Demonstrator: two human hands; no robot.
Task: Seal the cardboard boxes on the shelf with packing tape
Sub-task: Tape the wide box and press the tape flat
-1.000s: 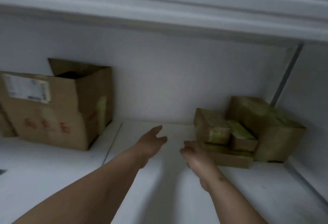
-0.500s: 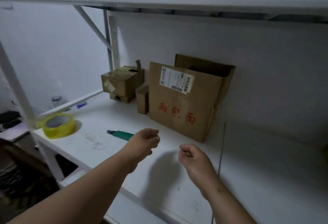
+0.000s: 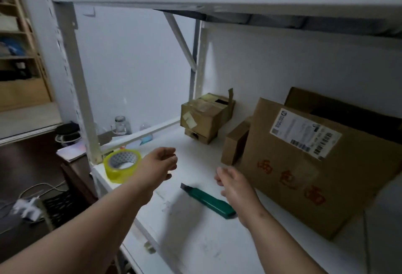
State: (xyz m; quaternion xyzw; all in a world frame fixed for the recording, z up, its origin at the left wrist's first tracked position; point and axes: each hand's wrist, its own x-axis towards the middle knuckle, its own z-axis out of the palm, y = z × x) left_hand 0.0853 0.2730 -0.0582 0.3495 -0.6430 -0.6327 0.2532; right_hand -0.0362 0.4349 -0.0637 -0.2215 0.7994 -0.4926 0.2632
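- cardboard boxes on white shelf: large box toward right side, top flaps up, shipping label on front face, red characters printed below label.
- small box just beside large box's left face, touching or nearly so; cannot tell which.
- taped box near back left corner, stacked on a flatter box; one flap sticking up at its far end.
- packing tape, yellow roll, lying flat at front left corner of shelf, next to upright post.
- green utility knife lying flat near front edge, blade end pointing left, between the two hands.
- left hand held above shelf just right of tape roll, fingers loosely curled, holding nothing, not touching roll.
- right hand above shelf in front of large box, over knife's right end, fingers loosely bent, holding nothing.
- beyond shelf's left end: glass jar, papers, dark pot, cables on floor.
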